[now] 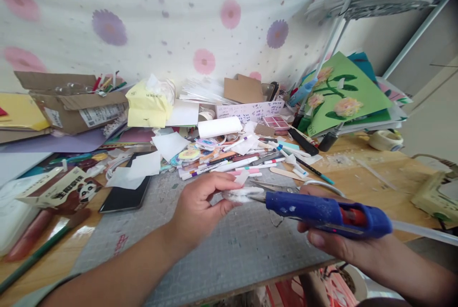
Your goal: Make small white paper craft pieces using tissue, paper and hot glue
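both forearms come in low from the near edge, meeting over the grey cutting mat [229, 245] that covers the middle of the wooden desk [379, 173]. the right hand [336, 240] is wrapped around the handle of a blue glue gun [322, 211], fingers curled under it and clenched, the barrel lying almost level so its metal tip points left, straight at what the other hand offers. the left hand [200, 207] pinches a small white wad [241, 194], soft-looking like cotton or tissue, between thumb and fingertips, holding it up off the mat and turned toward the nozzle so the tip meets it; tip and wad look to be touching, though it's hard to be sure. a clear glue stick [422, 230] pokes out of the gun's back toward the right.

just beyond the hands lie scissors [272, 186], near enough to grab, then a scatter of markers [232, 164], paper scraps and a white roll [220, 127]. a black phone [123, 195] sits to the left, half under paper, beside a panda-printed box [60, 188]. a green card with paper flowers [343, 95] leans against the shelf frame at the right, kept upright and off the mess. a cardboard box [71, 102] stands against the flowered cloth [179, 16] behind.
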The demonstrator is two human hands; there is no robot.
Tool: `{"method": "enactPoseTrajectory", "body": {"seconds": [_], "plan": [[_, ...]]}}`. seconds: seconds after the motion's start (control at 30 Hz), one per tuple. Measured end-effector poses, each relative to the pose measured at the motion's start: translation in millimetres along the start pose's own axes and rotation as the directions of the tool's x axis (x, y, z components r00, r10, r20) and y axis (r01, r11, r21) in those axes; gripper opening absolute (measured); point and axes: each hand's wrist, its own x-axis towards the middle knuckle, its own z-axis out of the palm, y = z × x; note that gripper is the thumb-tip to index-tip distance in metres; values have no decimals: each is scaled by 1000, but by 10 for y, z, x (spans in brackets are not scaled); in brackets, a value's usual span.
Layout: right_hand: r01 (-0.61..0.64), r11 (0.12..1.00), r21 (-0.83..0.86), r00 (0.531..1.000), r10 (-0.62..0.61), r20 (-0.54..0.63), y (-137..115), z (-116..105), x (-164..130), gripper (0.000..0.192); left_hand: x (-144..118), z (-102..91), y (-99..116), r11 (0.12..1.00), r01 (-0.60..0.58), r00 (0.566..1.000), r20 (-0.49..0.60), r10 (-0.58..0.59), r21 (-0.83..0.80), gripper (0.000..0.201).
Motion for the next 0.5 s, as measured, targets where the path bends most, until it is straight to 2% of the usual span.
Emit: {"method": "enactPoseTrajectory", "body": {"seconds": [0.13, 0.2, 0.23, 0.27, 0.33, 0.4, 0.5], "plan": [[27, 990, -137, 985, -50, -167, 224, 50, -66, 32, -6, 3, 7, 1000, 6, 1000, -8, -6, -24, 14], [39, 982, -185, 966, -84, -244, 228, 66, -68, 41, -7, 2, 12, 1000, 14, 1000, -12, -14, -27, 15], [53, 977, -207, 964, -104, -245, 188, 66, -55, 38, -7, 2, 14, 999, 16, 1000, -14, -16, -29, 15], [77, 970, -229, 970, -126, -208, 123, 60, -33, 30, -7, 3, 16, 999, 20, 1000, -14, -20, -31, 15], [147, 951, -272, 986, -164, -40, -45, 32, 29, 13, -4, 5, 19, 999, 26, 1000, -10, -26, -44, 15], [195, 934, -299, 981, -181, 77, -196, -3, 87, 19, -2, 10, 24, 996, 51, 999, -6, -52, -71, 15], [215, 939, -269, 977, -212, 40, -281, -34, 116, 14, 1, 18, 33, 982, 127, 991, -9, -130, -137, 14]]}}
